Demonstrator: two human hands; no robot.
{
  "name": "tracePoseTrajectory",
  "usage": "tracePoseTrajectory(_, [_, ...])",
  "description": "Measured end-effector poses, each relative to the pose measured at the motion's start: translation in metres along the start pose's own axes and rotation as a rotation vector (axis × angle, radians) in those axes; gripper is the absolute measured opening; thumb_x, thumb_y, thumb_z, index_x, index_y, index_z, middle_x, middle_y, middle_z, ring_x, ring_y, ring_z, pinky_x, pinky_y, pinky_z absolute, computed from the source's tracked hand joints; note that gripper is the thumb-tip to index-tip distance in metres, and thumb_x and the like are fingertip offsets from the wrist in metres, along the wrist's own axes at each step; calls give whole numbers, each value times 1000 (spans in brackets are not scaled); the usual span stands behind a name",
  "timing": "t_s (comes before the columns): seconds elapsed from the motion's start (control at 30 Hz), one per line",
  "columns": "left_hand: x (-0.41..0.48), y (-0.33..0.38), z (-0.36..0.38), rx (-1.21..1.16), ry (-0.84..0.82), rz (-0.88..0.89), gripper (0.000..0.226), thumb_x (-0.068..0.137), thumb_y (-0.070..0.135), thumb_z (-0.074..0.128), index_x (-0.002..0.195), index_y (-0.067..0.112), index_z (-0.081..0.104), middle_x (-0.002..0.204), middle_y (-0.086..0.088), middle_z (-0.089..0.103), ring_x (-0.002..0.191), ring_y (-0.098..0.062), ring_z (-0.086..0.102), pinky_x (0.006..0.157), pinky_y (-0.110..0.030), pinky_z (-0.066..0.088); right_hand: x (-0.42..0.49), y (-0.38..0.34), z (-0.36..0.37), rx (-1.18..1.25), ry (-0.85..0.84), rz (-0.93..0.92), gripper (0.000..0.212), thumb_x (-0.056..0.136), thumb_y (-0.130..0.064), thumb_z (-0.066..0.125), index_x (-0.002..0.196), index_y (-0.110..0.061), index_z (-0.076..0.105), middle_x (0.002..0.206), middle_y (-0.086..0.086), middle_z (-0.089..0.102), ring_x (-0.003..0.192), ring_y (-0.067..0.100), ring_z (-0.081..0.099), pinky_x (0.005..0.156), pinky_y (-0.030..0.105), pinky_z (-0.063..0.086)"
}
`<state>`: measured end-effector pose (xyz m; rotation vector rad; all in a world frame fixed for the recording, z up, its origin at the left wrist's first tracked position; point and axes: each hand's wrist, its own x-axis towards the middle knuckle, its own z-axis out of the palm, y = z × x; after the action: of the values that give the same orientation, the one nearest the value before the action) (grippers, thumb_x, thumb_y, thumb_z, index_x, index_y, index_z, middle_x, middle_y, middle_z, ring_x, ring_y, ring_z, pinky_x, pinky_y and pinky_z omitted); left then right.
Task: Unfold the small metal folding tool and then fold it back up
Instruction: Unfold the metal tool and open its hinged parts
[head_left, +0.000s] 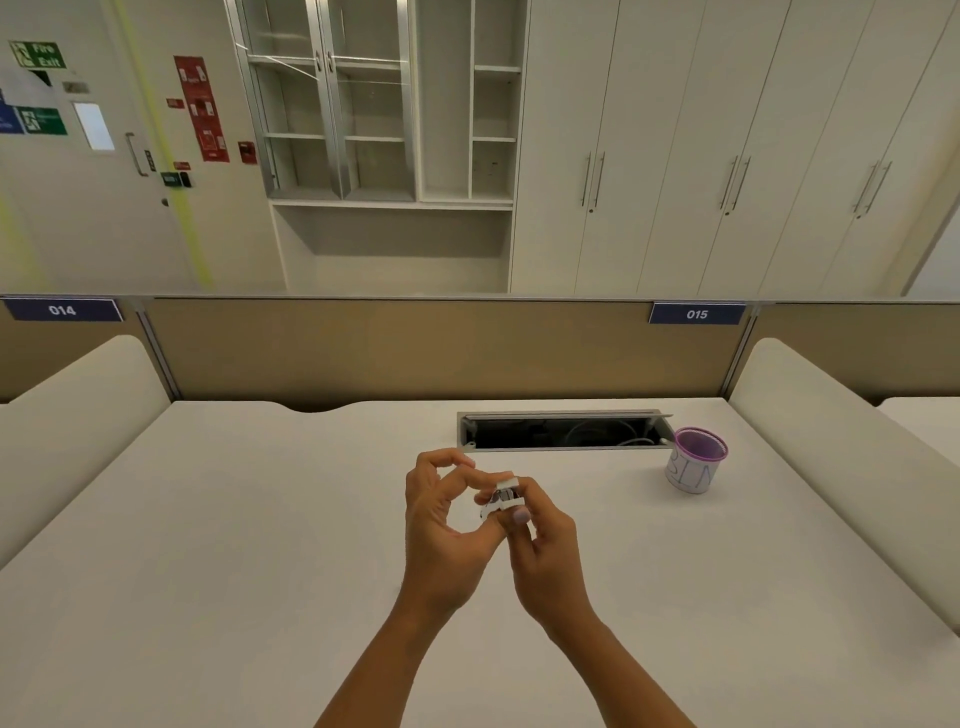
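Note:
A small silvery metal folding tool (502, 500) is held above the middle of the white desk (234, 519). My right hand (540, 540) pinches its right end between thumb and fingers. My left hand (441, 514) touches its left side, with the thumb under it and the fingers curled above. The tool looks partly opened, with a thin piece sticking out to the lower left. Much of it is hidden by my fingers.
A small cup (695, 460) with a purple rim and writing on its side stands at the right back of the desk. Beside it is an open cable hatch (563, 431). A beige partition (415, 348) closes the desk's far edge; padded dividers flank both sides.

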<state>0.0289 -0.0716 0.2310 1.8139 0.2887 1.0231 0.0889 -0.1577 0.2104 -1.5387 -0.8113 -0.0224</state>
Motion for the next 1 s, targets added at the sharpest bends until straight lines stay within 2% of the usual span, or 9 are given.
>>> tracePoseTrajectory(0.07, [0,1,1,-10,-4,6,28,67,35,76,91,41,63,112,13,52,112,-4,48,86,-1,41,0,0,0,-5,-1,5,25,91,-59,41,107,-48,57,104,-18,69,101,11,67,89,32,57])
tracePoseTrajectory(0.17, [2,1,1,21,-36,30,36,68,37,74,100,44,60,116,16,49,115,-1,44,89,0,38,0,0,0,4,-11,25,35,90,-62,39,113,-40,53,111,-23,66,106,7,65,93,25,54])
tracePoseTrajectory(0.27, [2,-1,2,30,-7,15,32,69,40,74,98,44,62,112,19,50,113,-6,47,88,-2,40,0,4,1,-26,-13,24,19,95,-37,43,111,-37,54,107,-20,66,103,6,65,92,26,55])
tracePoseTrajectory(0.33, [1,-1,4,21,29,5,28,69,40,74,94,41,64,105,23,51,110,-9,49,86,-4,43,-1,3,1,-54,0,14,20,94,-26,44,108,-37,54,104,-20,67,100,5,66,91,25,55])
tracePoseTrajectory(0.47, [1,-2,7,2,55,-32,31,69,38,74,97,44,62,106,24,51,109,-6,48,84,-2,43,-2,1,3,-20,9,-2,26,92,-22,50,114,-36,51,110,-25,65,104,2,65,91,14,50])
tracePoseTrajectory(0.6, [1,-3,10,-70,72,-86,36,70,36,73,103,37,57,109,25,56,107,-4,55,84,-6,44,-4,-2,5,44,74,-33,33,86,-16,62,117,-25,51,113,-16,65,101,8,68,88,18,53])
tracePoseTrajectory(0.73, [-3,-3,13,-99,22,-136,42,71,43,73,107,32,53,108,19,61,104,2,57,82,-12,49,-5,-4,7,57,103,-38,31,89,-7,62,109,-29,54,106,-16,68,96,4,69,85,15,53])
tracePoseTrajectory(0.87, [-3,-5,12,-52,3,-183,40,75,52,60,110,33,52,110,13,63,98,-11,63,79,-15,51,-4,-1,8,40,177,-8,19,89,-26,56,108,-30,57,104,-8,69,101,8,66,87,22,56])
tracePoseTrajectory(1.0, [0,-3,8,95,-101,-284,40,82,60,32,101,34,57,94,13,65,79,-7,63,66,-6,42,-2,-2,7,-2,156,-21,29,90,-9,56,107,-33,56,105,-8,65,101,6,63,83,17,55])
